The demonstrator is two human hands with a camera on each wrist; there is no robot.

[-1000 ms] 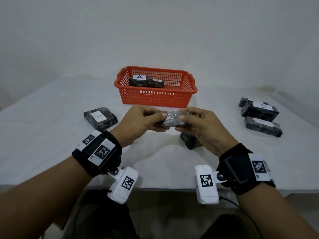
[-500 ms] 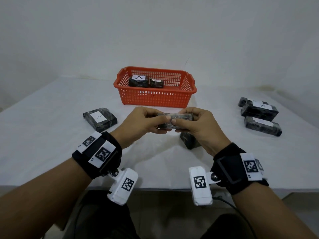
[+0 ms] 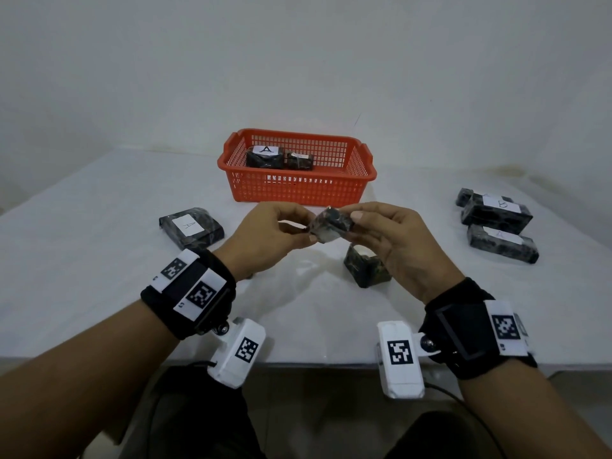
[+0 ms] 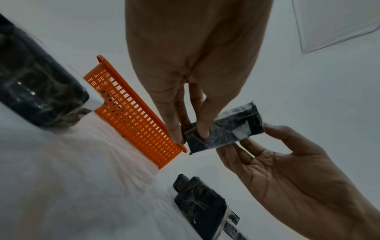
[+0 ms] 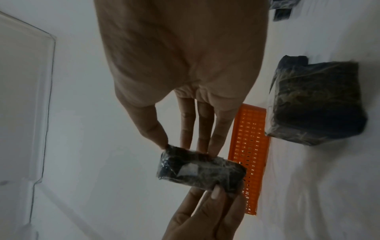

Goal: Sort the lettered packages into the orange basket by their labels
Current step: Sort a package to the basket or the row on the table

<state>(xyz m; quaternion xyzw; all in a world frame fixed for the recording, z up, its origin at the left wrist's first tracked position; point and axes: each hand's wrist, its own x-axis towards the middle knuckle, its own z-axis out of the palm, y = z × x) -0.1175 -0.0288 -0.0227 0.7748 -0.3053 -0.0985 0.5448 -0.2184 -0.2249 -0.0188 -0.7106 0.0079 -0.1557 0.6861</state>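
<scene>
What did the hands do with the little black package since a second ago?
Both hands, left hand and right hand, kept pinching the small package but turned it: it lay flat and lengthwise between them, and now one end tips toward the camera. The orange basket with its two packages, the A package and the table stayed put.

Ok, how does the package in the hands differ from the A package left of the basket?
The held package is lifted, pinched by left hand and right hand, its letter unreadable. The A package lies flat on the table, label up, and looks wider. Both are dark and plastic-wrapped.
</scene>
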